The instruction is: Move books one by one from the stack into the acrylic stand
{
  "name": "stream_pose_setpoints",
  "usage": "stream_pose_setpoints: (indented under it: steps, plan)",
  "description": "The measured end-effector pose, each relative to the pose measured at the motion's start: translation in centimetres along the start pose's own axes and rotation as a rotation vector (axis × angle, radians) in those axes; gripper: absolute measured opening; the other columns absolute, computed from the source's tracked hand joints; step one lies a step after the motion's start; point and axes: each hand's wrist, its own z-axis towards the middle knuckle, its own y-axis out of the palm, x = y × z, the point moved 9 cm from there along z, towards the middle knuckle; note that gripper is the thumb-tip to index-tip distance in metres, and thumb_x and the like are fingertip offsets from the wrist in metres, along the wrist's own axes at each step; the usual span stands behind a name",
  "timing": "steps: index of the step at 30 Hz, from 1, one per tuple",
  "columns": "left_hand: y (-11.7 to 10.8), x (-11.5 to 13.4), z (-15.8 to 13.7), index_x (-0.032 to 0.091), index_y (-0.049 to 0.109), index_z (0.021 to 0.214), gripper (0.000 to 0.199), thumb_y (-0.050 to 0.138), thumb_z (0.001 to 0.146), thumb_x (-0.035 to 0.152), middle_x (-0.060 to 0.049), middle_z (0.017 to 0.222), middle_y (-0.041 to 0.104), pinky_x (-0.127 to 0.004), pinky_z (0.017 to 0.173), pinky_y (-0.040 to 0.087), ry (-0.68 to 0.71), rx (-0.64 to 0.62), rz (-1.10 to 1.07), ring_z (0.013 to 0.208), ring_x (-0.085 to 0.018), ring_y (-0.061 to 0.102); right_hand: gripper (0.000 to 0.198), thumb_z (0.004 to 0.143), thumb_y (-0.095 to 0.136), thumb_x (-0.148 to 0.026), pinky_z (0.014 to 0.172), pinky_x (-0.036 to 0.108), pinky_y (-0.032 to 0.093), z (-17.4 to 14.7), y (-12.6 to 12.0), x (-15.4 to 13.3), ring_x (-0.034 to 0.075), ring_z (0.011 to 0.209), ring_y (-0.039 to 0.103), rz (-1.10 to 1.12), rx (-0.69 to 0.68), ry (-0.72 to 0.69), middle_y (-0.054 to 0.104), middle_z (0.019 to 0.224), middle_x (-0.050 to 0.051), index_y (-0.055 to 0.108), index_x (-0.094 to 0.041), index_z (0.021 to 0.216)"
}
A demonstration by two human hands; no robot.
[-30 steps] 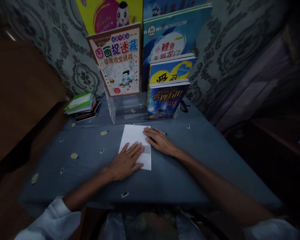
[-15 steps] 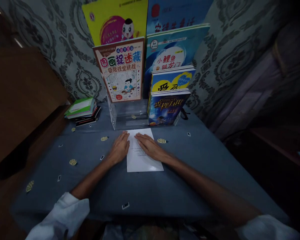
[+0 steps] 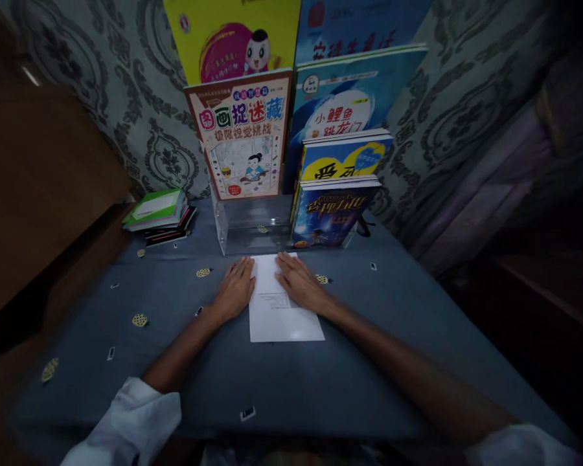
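A white booklet or sheet [image 3: 284, 325] with a small block of printed text lies flat on the table, its far edge close to the clear book stand. My left hand [image 3: 236, 287] rests along its left edge, fingers stretched forward, fingertips at the far left corner. On the upper right part of the white page lies my right hand [image 3: 298, 283], flat with fingers extended and covering some of the surface. Neither hand grasps anything. Whether it is one sheet or a thin booklet I cannot tell.
A clear acrylic stand [image 3: 252, 239] holds several upright books, among them a brown-bordered picture book [image 3: 245, 139] and a dark blue book [image 3: 328, 217]. A stack of small books [image 3: 160, 213] sits at the left back. A blue patterned cloth [image 3: 369, 362] covers the table; a patterned curtain hangs behind.
My right hand has slid right across the page, toward its far right corner, showing more of the white surface. My left hand stays at the left edge. The view has shifted slightly.
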Motion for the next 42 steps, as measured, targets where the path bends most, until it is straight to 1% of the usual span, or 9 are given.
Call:
stream_pose_setpoints:
  steps: [4,8,13,20,28,32,34,37,42]
  plan:
    - [0.1,-0.1,0.1,0.011,0.041,0.147,0.049,0.033,0.102,0.028,-0.018,0.154,0.046,-0.049,0.119,0.033,0.007,-0.024,-0.008,0.147,-0.027,0.038,0.055,0.102,0.031,-0.035,0.121,0.051,0.030,-1.2,-0.8,2.7,0.029,0.148,0.036,-0.018,0.023,0.082,0.043,0.156,0.020,0.047,-0.005,0.146]
    - [0.1,-0.4,0.1,0.014,0.045,0.147,0.049,0.033,0.102,0.029,-0.016,0.156,0.044,-0.050,0.120,0.032,0.016,-0.046,-0.024,0.148,-0.026,0.037,0.054,0.102,0.032,-0.035,0.121,0.050,0.030,-1.5,-1.2,2.7,0.027,0.148,0.036,-0.022,0.045,0.075,0.044,0.156,0.017,0.048,-0.009,0.147]
    - [-0.8,0.0,-1.0,0.016,0.045,0.148,0.048,0.033,0.104,0.031,-0.012,0.157,0.043,-0.049,0.121,0.029,0.076,-0.085,-0.058,0.149,-0.023,0.035,0.055,0.101,0.031,-0.032,0.121,0.049,0.029,-1.4,-1.3,2.2,0.026,0.148,0.036,-0.047,0.057,0.074,0.044,0.156,0.019,0.047,-0.006,0.147]
    - [-2.7,2.2,-4.8,0.019,0.047,0.147,0.044,0.033,0.106,0.031,-0.012,0.153,0.049,-0.054,0.120,0.030,0.168,-0.099,-0.085,0.146,-0.023,0.040,0.055,0.101,0.031,-0.032,0.122,0.050,0.028,-1.4,-1.2,2.2,0.026,0.148,0.035,-0.058,0.048,0.092,0.043,0.157,0.017,0.047,-0.008,0.148]
    - [-4.2,5.3,-10.6,0.023,0.046,0.148,0.044,0.037,0.106,0.027,-0.010,0.148,0.055,-0.052,0.121,0.030,0.291,-0.093,-0.115,0.143,-0.021,0.046,0.057,0.101,0.028,-0.032,0.122,0.048,0.027,-1.4,-1.5,1.7,0.026,0.149,0.035,-0.085,0.035,0.090,0.042,0.157,0.019,0.046,-0.004,0.147]
    - [-4.4,6.3,-12.2,0.023,0.046,0.148,0.044,0.040,0.105,0.027,-0.010,0.148,0.056,-0.052,0.122,0.030,0.304,-0.090,-0.118,0.142,-0.021,0.047,0.058,0.101,0.027,-0.032,0.123,0.047,0.026,-1.4,-1.2,1.8,0.027,0.150,0.032,-0.105,-0.003,0.090,0.040,0.158,0.020,0.044,-0.002,0.148]
    - [-4.4,6.5,-12.5,0.023,0.045,0.148,0.044,0.041,0.105,0.028,-0.010,0.147,0.056,-0.052,0.122,0.030,0.293,-0.088,-0.114,0.142,-0.021,0.047,0.060,0.102,0.027,-0.035,0.124,0.047,0.024,-1.6,-0.9,1.6,0.027,0.151,0.029,-0.116,-0.033,0.071,0.037,0.159,0.021,0.040,-0.001,0.150]
    - [-4.5,6.6,-12.5,0.023,0.046,0.148,0.043,0.042,0.105,0.029,-0.010,0.147,0.056,-0.053,0.121,0.032,0.289,-0.080,-0.107,0.142,-0.022,0.047,0.062,0.104,0.025,-0.043,0.124,0.050,0.022,-2.7,-0.7,0.8,0.027,0.153,0.025,-0.120,-0.055,0.004,0.036,0.161,0.018,0.036,-0.007,0.154]
    - [-4.4,6.5,-12.5,0.022,0.047,0.147,0.044,0.045,0.104,0.030,-0.011,0.147,0.056,-0.052,0.121,0.032,0.290,-0.082,-0.106,0.142,-0.022,0.046,0.065,0.104,0.025,-0.051,0.124,0.052,0.020,-6.7,-0.7,-2.5,0.027,0.152,0.025,-0.085,-0.072,-0.175,0.035,0.161,0.017,0.030,-0.013,0.157]
